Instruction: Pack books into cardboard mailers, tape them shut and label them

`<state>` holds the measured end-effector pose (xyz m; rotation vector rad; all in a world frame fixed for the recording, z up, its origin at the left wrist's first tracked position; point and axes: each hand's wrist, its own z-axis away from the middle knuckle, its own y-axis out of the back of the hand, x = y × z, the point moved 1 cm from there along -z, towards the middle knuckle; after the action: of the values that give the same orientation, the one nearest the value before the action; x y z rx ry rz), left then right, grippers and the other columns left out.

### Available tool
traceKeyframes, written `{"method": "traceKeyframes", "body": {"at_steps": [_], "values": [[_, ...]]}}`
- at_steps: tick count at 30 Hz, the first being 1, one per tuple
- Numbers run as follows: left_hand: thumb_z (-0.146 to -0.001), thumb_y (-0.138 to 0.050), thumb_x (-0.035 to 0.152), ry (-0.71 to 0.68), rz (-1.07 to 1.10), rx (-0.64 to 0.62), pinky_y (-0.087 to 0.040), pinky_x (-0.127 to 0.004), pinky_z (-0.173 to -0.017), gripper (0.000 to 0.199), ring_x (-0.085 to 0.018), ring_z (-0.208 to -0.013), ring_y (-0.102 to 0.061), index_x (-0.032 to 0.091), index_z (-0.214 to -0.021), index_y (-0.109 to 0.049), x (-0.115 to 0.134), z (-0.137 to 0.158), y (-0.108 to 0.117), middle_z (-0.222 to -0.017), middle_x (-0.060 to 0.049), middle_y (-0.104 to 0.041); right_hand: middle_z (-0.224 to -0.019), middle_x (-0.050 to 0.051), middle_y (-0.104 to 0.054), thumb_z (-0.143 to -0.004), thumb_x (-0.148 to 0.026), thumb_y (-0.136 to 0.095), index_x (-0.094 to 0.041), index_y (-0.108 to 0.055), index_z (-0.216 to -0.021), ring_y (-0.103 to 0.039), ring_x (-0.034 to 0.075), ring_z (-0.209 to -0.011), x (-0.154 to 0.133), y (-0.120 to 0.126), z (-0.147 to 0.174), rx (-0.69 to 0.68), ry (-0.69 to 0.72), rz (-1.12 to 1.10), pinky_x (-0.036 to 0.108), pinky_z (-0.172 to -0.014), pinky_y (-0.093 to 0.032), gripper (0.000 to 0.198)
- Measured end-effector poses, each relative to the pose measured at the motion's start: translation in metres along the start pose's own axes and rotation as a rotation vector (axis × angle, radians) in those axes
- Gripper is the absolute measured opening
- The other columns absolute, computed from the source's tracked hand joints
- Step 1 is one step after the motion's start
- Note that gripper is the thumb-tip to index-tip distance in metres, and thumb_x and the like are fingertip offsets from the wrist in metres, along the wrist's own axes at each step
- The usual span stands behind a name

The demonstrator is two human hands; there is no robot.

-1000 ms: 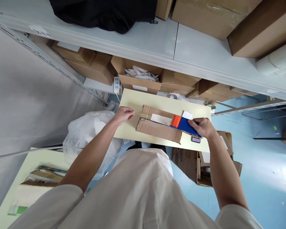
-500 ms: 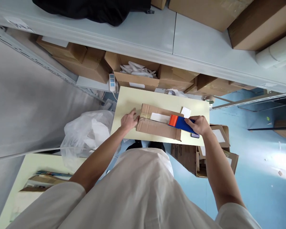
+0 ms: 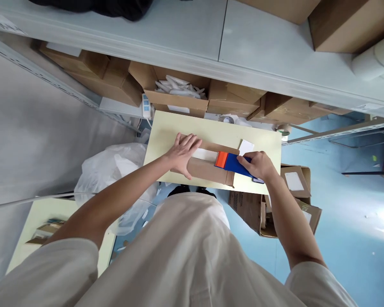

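On the pale tabletop lies a long, flat brown cardboard box (image 3: pixel 208 171), with a white strip (image 3: pixel 205 154) along its middle. My left hand (image 3: pixel 181 154) is spread over the box's left end, thumb toward me and fingers apart. It hides that end. In my right hand (image 3: pixel 257 164) is a blue-and-orange tool that looks like a tape dispenser (image 3: pixel 235 163), gripped at its blue end. Its orange end (image 3: pixel 222 159) sits over the box beside the white strip. Whether tape runs from it cannot be made out. A white card (image 3: pixel 246 146) lies just behind.
A shelf (image 3: pixel 179 47) with cardboard boxes spans the back, and an open box of white items (image 3: pixel 181 87) sits beneath. Tape rolls (image 3: pixel 284 129) lie behind the table (image 3: pixel 169 123). A plastic bag (image 3: pixel 105 166) is at left; an open carton (image 3: pixel 248 209) stands right.
My left hand has moved from the box's left edge onto its top, fingers now spread. My right hand still holds the tool over the box. The whole view has shifted slightly.
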<state>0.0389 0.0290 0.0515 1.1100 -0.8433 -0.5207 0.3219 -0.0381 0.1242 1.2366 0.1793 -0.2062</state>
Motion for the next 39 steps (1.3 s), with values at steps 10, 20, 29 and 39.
{"method": "traceKeyframes", "body": {"at_steps": [10,20,29,39], "values": [[-0.036,-0.077,0.069,0.122,0.004,-0.074,0.006,-0.064,-0.11,0.15,-0.05,-0.141,-0.008,0.01,-0.152,-0.003,-0.002,0.001,-0.004,-0.157,-0.025,-0.01,-0.064,0.007,-0.068,-0.088,-0.056,-0.041,-0.018,-0.07,-0.071,-0.061,0.02,-0.061,0.095,-0.003,0.013,-0.071,-0.007,-0.06,0.028,-0.057,-0.039,0.051],[-0.058,-0.063,0.077,0.149,-0.115,-0.156,0.006,-0.062,-0.111,0.132,-0.047,-0.144,0.002,0.0,-0.151,-0.009,0.045,-0.008,-0.008,-0.157,-0.028,0.001,-0.057,0.006,-0.062,-0.087,-0.052,-0.04,-0.018,-0.066,-0.063,-0.058,0.019,-0.059,0.097,-0.046,-0.023,-0.01,0.078,-0.165,0.028,-0.057,-0.035,0.049],[-0.064,-0.059,0.073,0.017,-0.076,-0.084,0.009,-0.054,-0.114,0.129,-0.04,-0.146,0.002,0.0,-0.151,0.002,0.081,-0.056,-0.029,-0.158,-0.025,-0.002,-0.052,0.001,-0.05,-0.086,-0.051,-0.041,-0.018,-0.058,-0.059,-0.044,0.013,-0.052,0.078,-0.061,-0.042,-0.073,0.168,-0.366,0.027,-0.056,-0.031,0.046],[-0.061,-0.068,0.064,0.024,-0.058,-0.139,0.008,-0.061,-0.111,0.119,-0.042,-0.146,0.005,0.014,-0.153,-0.013,0.081,-0.056,-0.027,-0.16,-0.02,0.001,-0.059,0.004,-0.059,-0.088,-0.056,-0.04,-0.019,-0.064,-0.065,-0.056,0.018,-0.062,0.137,-0.042,-0.025,-0.216,0.085,-0.133,0.028,-0.063,-0.039,0.049]]}}
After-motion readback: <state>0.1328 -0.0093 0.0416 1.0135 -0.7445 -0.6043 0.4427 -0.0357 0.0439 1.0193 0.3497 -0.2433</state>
